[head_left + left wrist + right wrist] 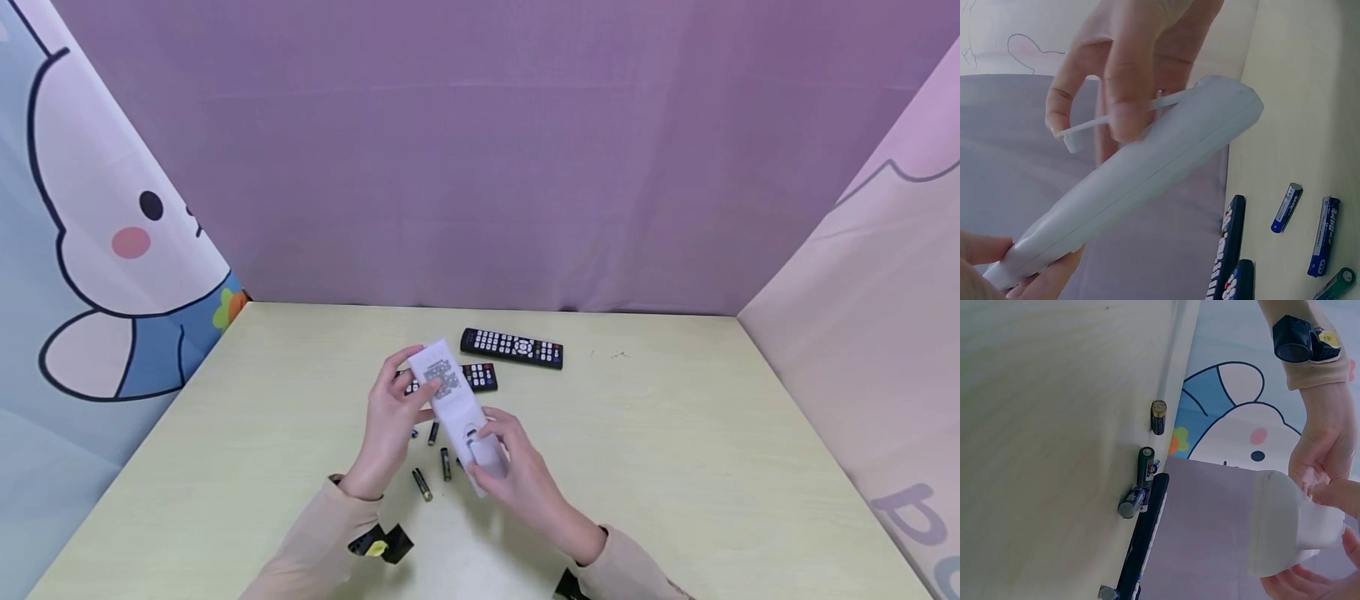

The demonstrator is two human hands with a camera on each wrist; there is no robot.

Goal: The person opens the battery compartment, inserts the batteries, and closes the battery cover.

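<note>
A white remote control (452, 406) is held above the table with its back, bearing a printed label, facing up. My left hand (392, 421) grips its far end, thumb on the back. At the near end, my right hand (528, 475) pinches the thin battery cover (1072, 141). One end of that cover stands raised off the remote in the left wrist view, while its other end meets the casing. Several loose batteries lie on the table below, among them a dark one (422, 484) and a blue one (1324, 236).
A long black remote (512, 348) lies farther back on the pale table (660, 433). Another black remote (482, 377) lies partly hidden behind the white one. A purple cloth (480, 167) rises along the rear edge, with printed cloths at both sides.
</note>
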